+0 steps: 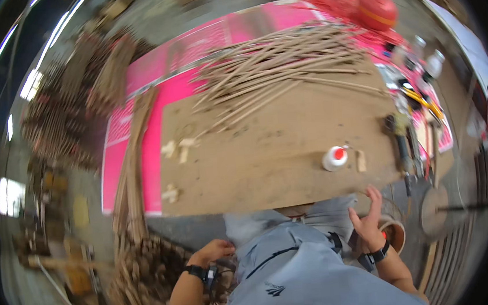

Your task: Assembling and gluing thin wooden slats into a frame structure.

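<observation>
My right hand (369,220) is open at the table's front edge, thumb and fingers apart, holding nothing. Low beside my left thigh is my left hand (214,251), its fingers curled together; whether anything is in them is hidden. On the brown board (268,162) in front of me stands a white bottle with a red cap (335,158). A small wooden piece (361,161) lies just right of it. Several small light wooden pieces (184,149) sit at the board's left side.
Long thin wooden sticks (282,62) are heaped across the table's far part. More strips (134,162) hang over its left edge. Tools, including a black-handled one (401,144), lie at the right. A red ball-shaped bundle (375,10) rests at the far right corner. A bucket (395,235) stands near my right wrist.
</observation>
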Demonstrator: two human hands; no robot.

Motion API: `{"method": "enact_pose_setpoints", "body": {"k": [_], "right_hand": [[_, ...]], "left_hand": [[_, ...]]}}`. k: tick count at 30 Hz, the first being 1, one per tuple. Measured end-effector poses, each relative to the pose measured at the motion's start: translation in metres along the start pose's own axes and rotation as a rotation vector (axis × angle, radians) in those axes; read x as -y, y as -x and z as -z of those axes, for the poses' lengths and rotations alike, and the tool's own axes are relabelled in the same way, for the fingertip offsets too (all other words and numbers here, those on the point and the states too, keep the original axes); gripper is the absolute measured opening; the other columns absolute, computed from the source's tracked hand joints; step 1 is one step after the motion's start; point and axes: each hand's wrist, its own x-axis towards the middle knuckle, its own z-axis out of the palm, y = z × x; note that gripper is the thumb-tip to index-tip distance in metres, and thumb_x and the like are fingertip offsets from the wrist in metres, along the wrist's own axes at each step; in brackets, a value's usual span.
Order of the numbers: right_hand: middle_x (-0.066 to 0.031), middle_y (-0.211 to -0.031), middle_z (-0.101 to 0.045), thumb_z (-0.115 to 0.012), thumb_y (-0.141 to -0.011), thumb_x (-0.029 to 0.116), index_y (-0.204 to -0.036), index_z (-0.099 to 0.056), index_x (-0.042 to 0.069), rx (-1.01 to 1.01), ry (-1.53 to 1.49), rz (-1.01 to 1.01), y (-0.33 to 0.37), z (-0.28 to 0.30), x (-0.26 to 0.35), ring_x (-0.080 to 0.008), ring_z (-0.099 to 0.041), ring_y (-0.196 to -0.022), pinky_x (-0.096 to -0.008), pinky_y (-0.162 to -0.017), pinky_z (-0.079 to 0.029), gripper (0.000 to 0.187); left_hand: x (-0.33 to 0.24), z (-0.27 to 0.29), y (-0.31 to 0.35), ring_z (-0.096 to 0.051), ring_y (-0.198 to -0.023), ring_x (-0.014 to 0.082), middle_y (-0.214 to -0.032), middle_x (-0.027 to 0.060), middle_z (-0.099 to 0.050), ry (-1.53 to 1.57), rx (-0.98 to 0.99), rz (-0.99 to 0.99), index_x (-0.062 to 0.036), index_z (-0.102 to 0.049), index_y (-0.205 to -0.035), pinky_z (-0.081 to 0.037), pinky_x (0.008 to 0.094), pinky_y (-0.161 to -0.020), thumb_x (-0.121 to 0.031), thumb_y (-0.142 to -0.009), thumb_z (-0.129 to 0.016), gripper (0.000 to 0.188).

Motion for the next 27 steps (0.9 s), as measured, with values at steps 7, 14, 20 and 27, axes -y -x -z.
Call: {"method": "enact_pose_setpoints", "body": {"k": [7,14,20,27], "right_hand": [[-0.0234,-0.159,-0.034,-0.083,-0.074,0.003,-0.160,-0.022,0.000,0.093,-0.075,-0.061,-0.048,-0.036,-0.031,-0.0368,-0.038,-0.145,-0.0474,-0.112,-0.041,0.105],[-0.0201,-0.143,-0.048,-0.079,-0.090,0.013,-0.152,-0.035,-0.003,0.037,-0.206,-0.257,-0.090,-0.086,-0.087,-0.0304,-0.055,-0.128,-0.0420,-0.108,-0.046,0.078],[-0.0166,-0.117,-0.067,-0.081,-0.090,0.018,-0.134,-0.052,-0.005,0.144,-0.122,-0.245,-0.121,-0.093,-0.071,-0.0275,-0.066,-0.104,-0.0406,-0.093,-0.052,0.058],[-0.0178,-0.107,-0.071,-0.081,-0.089,0.021,-0.121,-0.058,-0.007,0.073,0.012,-0.128,-0.121,-0.097,-0.044,-0.0279,-0.069,-0.095,-0.0405,-0.086,-0.054,0.047]], "left_hand": [[0.074,-0.058,0.027,-0.063,-0.077,0.0128,-0.085,0.0033,-0.070,0.725,-0.628,-0.123,-0.0007,-0.070,-0.095,-0.051,0.0284,-0.070,-0.035,-0.097,-0.072,0.034],[0.144,-0.107,0.088,-0.065,-0.077,0.0122,-0.087,0.0048,-0.072,0.843,-1.141,0.000,-0.0006,-0.072,-0.103,-0.053,0.0295,-0.073,-0.024,-0.093,-0.073,0.026],[0.238,-0.105,0.160,-0.069,-0.089,0.0288,-0.097,0.0142,-0.071,0.545,-1.804,0.185,-0.0035,-0.068,-0.114,-0.054,0.0382,-0.082,-0.021,-0.094,-0.070,0.027],[0.295,0.008,0.262,-0.045,-0.133,0.0455,-0.143,0.0290,-0.047,0.036,-2.222,0.812,-0.0025,-0.044,-0.149,-0.038,0.0521,-0.112,-0.001,-0.084,-0.060,0.067]]}}
